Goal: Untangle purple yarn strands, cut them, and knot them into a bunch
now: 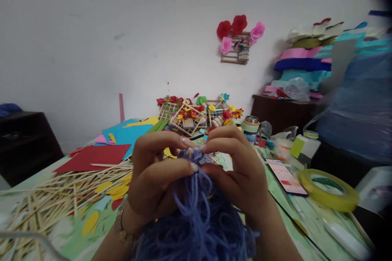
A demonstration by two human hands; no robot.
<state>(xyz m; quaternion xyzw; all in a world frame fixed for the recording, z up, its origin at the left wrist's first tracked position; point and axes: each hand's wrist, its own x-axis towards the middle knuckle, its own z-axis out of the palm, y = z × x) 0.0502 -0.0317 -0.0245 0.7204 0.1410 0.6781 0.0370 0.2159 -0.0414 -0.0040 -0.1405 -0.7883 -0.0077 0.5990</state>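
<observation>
My left hand (156, 175) and my right hand (237, 171) are raised close in front of me, fingertips meeting. Both pinch the top of a bundle of purple-blue yarn (196, 216), whose loose strands hang down between my wrists into a tangled mass at the bottom of the view. A bracelet sits on my left wrist. The fingers of both hands are curled and pressed on the yarn's upper end.
The green patterned table (306, 212) holds thin wooden sticks (55, 200), red paper sheets (94, 157), blue paper sheets (128, 132), stick-lattice flower crafts (190, 118), a phone (286, 177), a yellow tape roll (327, 189), a cup (251, 127). Paper flowers (239, 36) hang on the wall.
</observation>
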